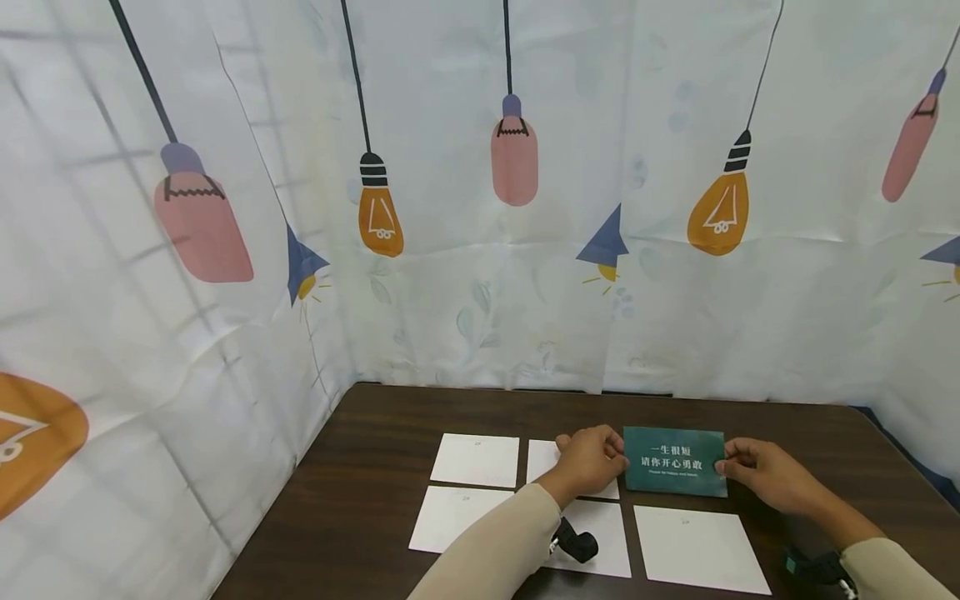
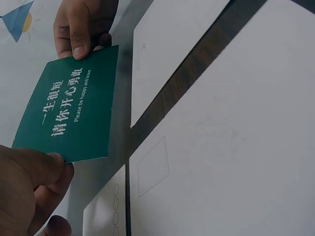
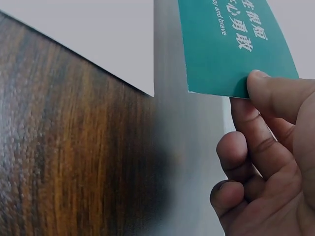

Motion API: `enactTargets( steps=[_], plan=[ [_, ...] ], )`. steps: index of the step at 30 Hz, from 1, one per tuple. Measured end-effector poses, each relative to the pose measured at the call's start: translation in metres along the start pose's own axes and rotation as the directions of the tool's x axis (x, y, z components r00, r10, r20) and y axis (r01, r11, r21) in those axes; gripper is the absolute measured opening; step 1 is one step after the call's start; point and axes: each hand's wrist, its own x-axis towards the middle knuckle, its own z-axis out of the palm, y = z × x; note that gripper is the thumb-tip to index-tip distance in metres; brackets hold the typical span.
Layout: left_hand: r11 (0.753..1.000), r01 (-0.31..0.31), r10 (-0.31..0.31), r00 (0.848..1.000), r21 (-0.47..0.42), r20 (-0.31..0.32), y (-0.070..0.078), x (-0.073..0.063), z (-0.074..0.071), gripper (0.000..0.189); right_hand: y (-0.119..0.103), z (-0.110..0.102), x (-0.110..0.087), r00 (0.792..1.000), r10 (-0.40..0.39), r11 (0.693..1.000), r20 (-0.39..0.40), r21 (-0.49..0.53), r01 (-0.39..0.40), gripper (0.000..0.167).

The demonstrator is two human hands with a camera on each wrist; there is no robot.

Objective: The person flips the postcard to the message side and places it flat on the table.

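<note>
A green postcard (image 1: 675, 482) with white printed Chinese text and a small English line is held by its two short ends above the far right of the table. My left hand (image 1: 588, 460) pinches its left end between thumb and fingers. At the right end, my right hand (image 1: 772, 477) pinches the edge, thumb on the printed face, as the right wrist view shows on the card (image 3: 231, 49). The left wrist view has both hands on the card (image 2: 93, 123), which is raised and tilted. Under my left forearm, white cards are partly hidden.
Several white cards lie in two rows on the dark wooden table (image 1: 322, 500): one card (image 1: 476, 460) at the back left, another (image 1: 697, 550) at the front right. A white curtain (image 1: 465, 317) printed with lamps stands behind the table and along its left side.
</note>
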Motion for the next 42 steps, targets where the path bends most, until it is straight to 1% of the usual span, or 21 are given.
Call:
enactTargets(
  steps=[5,9,15,24,29,33,39,42],
  plan=[
    [0.999,-0.025,0.025,1.0,0.024,-0.009,-0.0018,-0.0025,-0.0016,0.017,-0.0007,0.0032,-0.001,1.0,0.009,1.0,-0.008,-0.002,-0.009,0.024],
    [0.999,-0.032,0.032,0.999,0.025,-0.009,-0.0029,-0.0034,-0.0023,0.017,-0.0029,0.0049,-0.0027,1.0,-0.001,1.0,-0.016,0.024,0.001,0.026],
    [0.998,-0.062,0.063,0.998,0.023,-0.011,-0.0015,-0.0038,-0.0046,0.015,-0.0047,0.003,-0.0031,0.999,-0.009,0.999,-0.04,0.039,0.01,0.028],
    [0.997,-0.079,0.079,0.997,0.014,-0.003,-0.0049,-0.0055,-0.004,0.015,-0.0045,0.0033,-0.004,1.0,-0.01,0.997,-0.018,0.074,0.011,0.029],
    [0.995,-0.099,0.099,0.995,0.006,-0.006,-0.0057,-0.0059,-0.0047,0.013,-0.0031,0.0031,-0.0052,1.0,-0.019,0.999,-0.013,0.047,0.02,0.025],
    [0.994,-0.109,0.109,0.994,0.0,-0.013,-0.0061,-0.0067,-0.0064,0.009,-0.0021,0.0024,-0.0049,1.0,-0.002,1.0,-0.016,0.026,0.002,0.025],
    [0.996,-0.091,0.091,0.996,-0.011,-0.015,-0.0055,-0.0076,-0.006,0.008,-0.0029,0.0009,-0.007,0.999,0.002,1.0,-0.035,-0.01,-0.002,0.029],
    [0.996,-0.084,0.084,0.996,-0.015,-0.018,-0.0054,-0.0074,-0.005,0.009,-0.003,0.0003,-0.0081,0.999,0.008,1.0,-0.034,-0.002,-0.008,0.031]
  ],
)
